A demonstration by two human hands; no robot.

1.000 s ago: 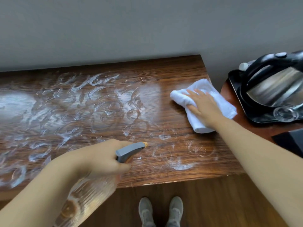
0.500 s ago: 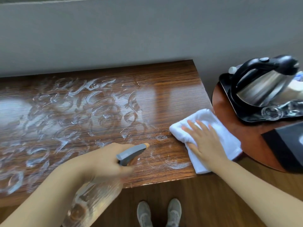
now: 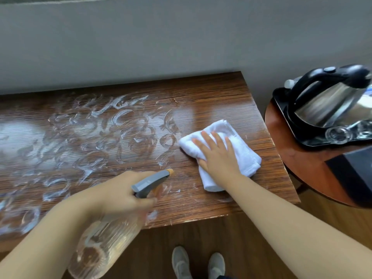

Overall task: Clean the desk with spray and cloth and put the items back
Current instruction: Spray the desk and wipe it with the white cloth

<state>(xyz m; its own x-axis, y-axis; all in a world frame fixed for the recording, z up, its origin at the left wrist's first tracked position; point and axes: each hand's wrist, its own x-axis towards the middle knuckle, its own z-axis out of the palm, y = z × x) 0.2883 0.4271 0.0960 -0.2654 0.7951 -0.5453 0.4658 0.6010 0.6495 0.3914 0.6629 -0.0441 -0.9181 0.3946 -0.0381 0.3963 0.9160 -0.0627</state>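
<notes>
A dark wooden desk [image 3: 211, 93] runs along the grey wall, its left and middle covered with white swirled spray streaks [image 3: 90, 137]. My right hand [image 3: 217, 156] presses flat, fingers spread, on a folded white cloth [image 3: 241, 154] near the desk's right end. My left hand [image 3: 120, 194] grips the neck of a clear ribbed spray bottle [image 3: 104, 242] with a grey trigger head and orange nozzle [image 3: 155, 178], held over the desk's front edge and pointing right.
To the right stands a round reddish side table [image 3: 285, 158] bearing a black tray [image 3: 281, 99] with a steel kettle [image 3: 326, 103] and a glass [image 3: 338, 134]. A dark box [image 3: 354, 174] sits at its front. My grey shoes [image 3: 198, 262] stand on the wooden floor.
My right hand slid the cloth from the desk's far right toward the front edge, then left and back into the middle of the right end. The spray bottle stayed nearly still.
</notes>
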